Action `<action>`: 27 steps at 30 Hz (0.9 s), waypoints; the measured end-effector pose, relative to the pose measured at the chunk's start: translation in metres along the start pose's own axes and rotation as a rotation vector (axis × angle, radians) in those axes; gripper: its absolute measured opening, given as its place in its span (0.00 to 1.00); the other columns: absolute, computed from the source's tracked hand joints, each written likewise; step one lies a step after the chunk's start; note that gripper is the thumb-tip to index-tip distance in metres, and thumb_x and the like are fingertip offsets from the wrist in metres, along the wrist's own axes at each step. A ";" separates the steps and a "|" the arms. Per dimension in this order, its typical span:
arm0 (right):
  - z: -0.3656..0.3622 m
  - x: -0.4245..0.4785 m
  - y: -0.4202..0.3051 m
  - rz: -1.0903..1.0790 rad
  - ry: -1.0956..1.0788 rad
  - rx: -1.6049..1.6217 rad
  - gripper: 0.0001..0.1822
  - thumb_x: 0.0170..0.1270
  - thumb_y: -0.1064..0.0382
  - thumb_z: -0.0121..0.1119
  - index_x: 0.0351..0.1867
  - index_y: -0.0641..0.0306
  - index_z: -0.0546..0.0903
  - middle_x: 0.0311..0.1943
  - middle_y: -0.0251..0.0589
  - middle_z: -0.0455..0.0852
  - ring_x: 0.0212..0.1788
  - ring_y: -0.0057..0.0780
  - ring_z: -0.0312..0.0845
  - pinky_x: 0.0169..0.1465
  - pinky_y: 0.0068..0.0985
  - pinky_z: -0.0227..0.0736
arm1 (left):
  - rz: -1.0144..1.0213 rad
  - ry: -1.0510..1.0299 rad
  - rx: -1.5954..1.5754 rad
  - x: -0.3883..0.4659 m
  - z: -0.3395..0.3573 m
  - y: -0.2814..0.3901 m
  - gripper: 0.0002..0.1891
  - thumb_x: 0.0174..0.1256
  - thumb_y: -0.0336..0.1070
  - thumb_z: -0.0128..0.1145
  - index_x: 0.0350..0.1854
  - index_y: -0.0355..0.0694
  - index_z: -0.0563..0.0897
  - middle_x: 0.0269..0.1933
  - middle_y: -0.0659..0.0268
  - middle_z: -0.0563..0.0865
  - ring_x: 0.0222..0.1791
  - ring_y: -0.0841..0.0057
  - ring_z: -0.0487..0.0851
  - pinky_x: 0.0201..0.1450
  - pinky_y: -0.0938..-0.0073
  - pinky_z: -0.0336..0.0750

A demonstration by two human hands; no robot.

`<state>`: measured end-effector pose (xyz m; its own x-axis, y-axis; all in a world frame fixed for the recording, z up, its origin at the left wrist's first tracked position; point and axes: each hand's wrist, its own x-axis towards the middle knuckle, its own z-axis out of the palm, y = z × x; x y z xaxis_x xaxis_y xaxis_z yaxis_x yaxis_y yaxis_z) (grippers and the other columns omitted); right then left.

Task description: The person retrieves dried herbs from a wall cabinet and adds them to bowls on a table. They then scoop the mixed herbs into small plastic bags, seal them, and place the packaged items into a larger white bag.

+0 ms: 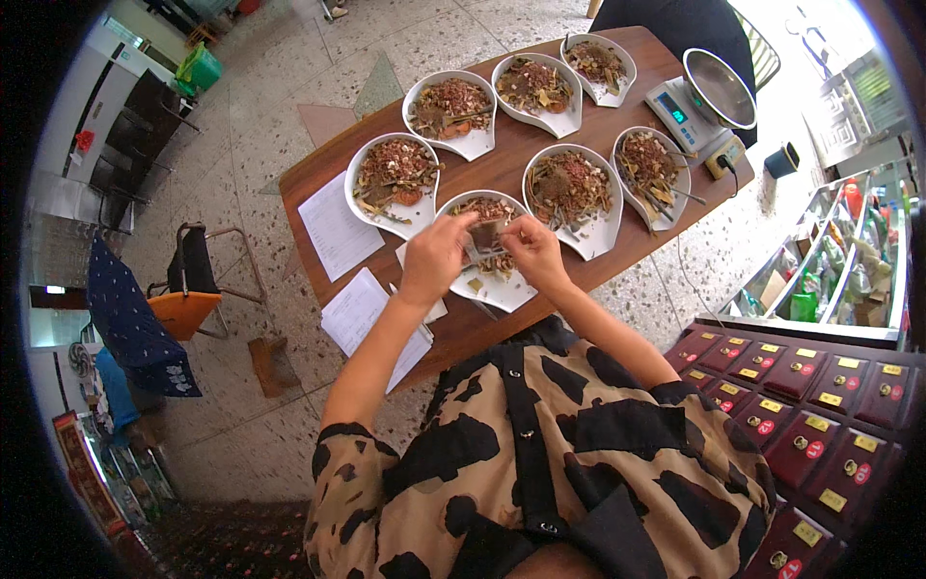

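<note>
A small clear plastic bag (486, 233) with brown contents is stretched between my two hands. My left hand (436, 259) pinches its left side, while the fingertips of my right hand (534, 250) grip the right edge. Directly below is the nearest white scoop-shaped tray (499, 295), partly hidden by the hands and bag. Reddish and tan dried herbs (483, 208) show in it. Similar heaps fill a white tray to the left (423, 218) and another to the right (605, 235).
More herb-filled trays (474, 147) stand across the wooden table (463, 340). Written papers (362, 307) lie at its left end. A digital scale (676, 116) with a metal bowl (720, 87) sits far right. Labelled drawers (799, 369) flank my right side; a chair (189, 289) stands left.
</note>
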<state>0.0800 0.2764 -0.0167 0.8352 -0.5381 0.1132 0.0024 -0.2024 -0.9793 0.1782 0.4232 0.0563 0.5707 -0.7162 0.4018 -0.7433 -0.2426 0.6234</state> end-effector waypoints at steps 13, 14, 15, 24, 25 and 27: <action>-0.005 0.012 -0.028 -0.064 -0.024 0.245 0.02 0.53 0.70 0.59 0.28 0.65 0.77 0.29 0.40 0.78 0.34 0.32 0.74 0.39 0.24 0.68 | 0.121 0.024 0.053 0.006 -0.005 0.006 0.20 0.52 0.22 0.55 0.50 0.43 0.76 0.29 0.61 0.81 0.28 0.63 0.80 0.31 0.65 0.73; -0.006 0.013 -0.031 -0.166 -0.023 0.151 0.02 0.52 0.71 0.59 0.27 0.65 0.77 0.29 0.40 0.78 0.34 0.32 0.74 0.39 0.25 0.68 | 0.110 0.019 0.053 0.006 -0.004 0.005 0.19 0.53 0.22 0.55 0.49 0.43 0.77 0.30 0.60 0.81 0.29 0.63 0.80 0.32 0.66 0.74; -0.008 0.014 -0.033 -0.267 -0.022 0.058 0.02 0.52 0.71 0.59 0.27 0.65 0.77 0.28 0.40 0.78 0.34 0.33 0.74 0.39 0.26 0.68 | 0.099 0.013 0.054 0.006 -0.003 0.005 0.18 0.54 0.23 0.55 0.49 0.43 0.77 0.31 0.60 0.82 0.31 0.64 0.81 0.33 0.67 0.75; -0.012 0.013 -0.044 -0.339 -0.084 -0.082 0.02 0.49 0.71 0.59 0.25 0.65 0.77 0.26 0.39 0.78 0.33 0.35 0.73 0.39 0.29 0.67 | 0.032 0.013 -0.051 0.000 0.003 0.009 0.16 0.55 0.22 0.55 0.47 0.42 0.77 0.31 0.59 0.83 0.31 0.65 0.83 0.34 0.70 0.76; -0.011 0.012 -0.046 -0.367 -0.117 -0.089 0.02 0.50 0.71 0.59 0.25 0.65 0.77 0.26 0.39 0.78 0.33 0.34 0.73 0.39 0.28 0.67 | 0.052 0.002 -0.055 0.000 0.003 0.011 0.16 0.55 0.22 0.55 0.46 0.42 0.77 0.31 0.59 0.83 0.30 0.65 0.83 0.34 0.70 0.76; -0.010 0.016 -0.038 -0.167 -0.020 0.018 0.04 0.52 0.69 0.59 0.25 0.66 0.76 0.26 0.39 0.78 0.33 0.32 0.73 0.37 0.26 0.67 | -0.060 0.011 -0.082 -0.001 0.000 0.010 0.15 0.55 0.23 0.54 0.46 0.42 0.77 0.31 0.58 0.82 0.31 0.63 0.82 0.34 0.68 0.75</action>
<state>0.0876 0.2676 0.0240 0.8334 -0.4814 0.2715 0.1518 -0.2730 -0.9500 0.1701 0.4212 0.0625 0.6176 -0.6945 0.3692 -0.6768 -0.2301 0.6993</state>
